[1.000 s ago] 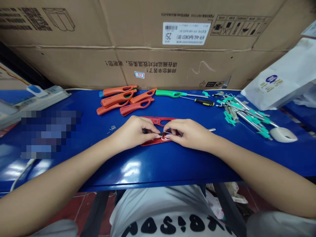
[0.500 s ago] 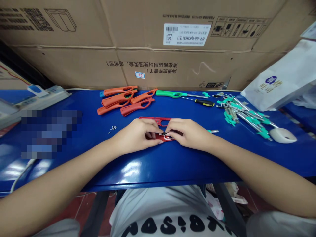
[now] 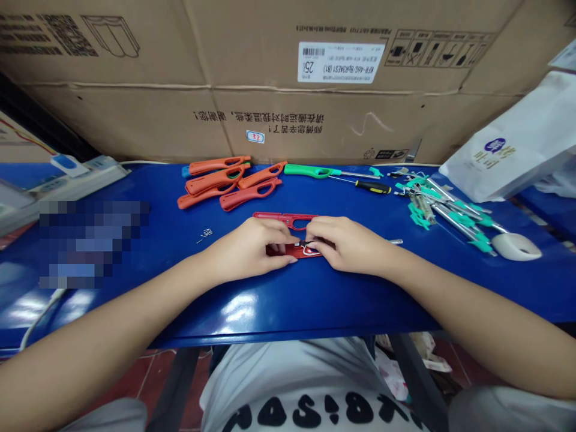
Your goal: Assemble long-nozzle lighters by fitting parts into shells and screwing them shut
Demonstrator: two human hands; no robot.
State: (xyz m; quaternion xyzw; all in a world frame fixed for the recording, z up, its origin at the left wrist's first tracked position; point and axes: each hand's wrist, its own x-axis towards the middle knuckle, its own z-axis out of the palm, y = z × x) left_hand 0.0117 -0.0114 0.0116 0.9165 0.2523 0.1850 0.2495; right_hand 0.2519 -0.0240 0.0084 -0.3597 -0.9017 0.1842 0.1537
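My left hand (image 3: 258, 247) is closed round the left part of a red lighter casing half (image 3: 297, 252), fingers and thumb on either side of it. Opposite, my right hand (image 3: 344, 245) pinches a small black part with a white wire (image 3: 306, 245) over the open casing. The fingers hide much of this part. Beyond my right hand a metal tube tip (image 3: 396, 242) pokes out; whether it joins the casing is hidden. Just behind both hands lies another red casing half (image 3: 279, 216), its handle loop partly covered by my right fingers.
Several orange lighter casings (image 3: 216, 181) lie at the back left, beside a green lighter (image 3: 310, 171) and a screwdriver (image 3: 373, 187). Metal tubes with teal parts (image 3: 454, 216) are heaped right, near a white oval object (image 3: 515, 246) and white bag (image 3: 517, 144). Small metal pieces (image 3: 207, 233) lie left.
My right hand has shifted slightly to the right, and the metal tube tip with it. A little more of the casing and black part shows between my hands. My left hand stays nearly still.
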